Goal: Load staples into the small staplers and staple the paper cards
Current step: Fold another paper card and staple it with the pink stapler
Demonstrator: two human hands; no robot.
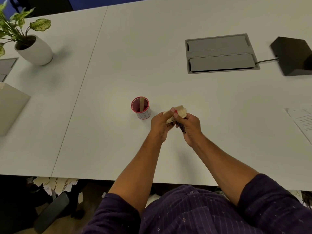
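The left hand (160, 123) holds the cards (179, 110); the right hand (190, 126) grips the stapler (182, 128). Stapling step; next, a squeeze.

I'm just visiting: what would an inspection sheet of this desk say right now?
Surface: white table, seam down its left part.
Job's things: paper cards and dark stapler held above it; red-rimmed cup holding a card strip.
Clutter: potted plant, printed sheets, black device.
Hands: left hand pinches cards; right hand grips stapler.
Cables: cord from device into grey hatch.
Surroundings: paper scraps on floor.
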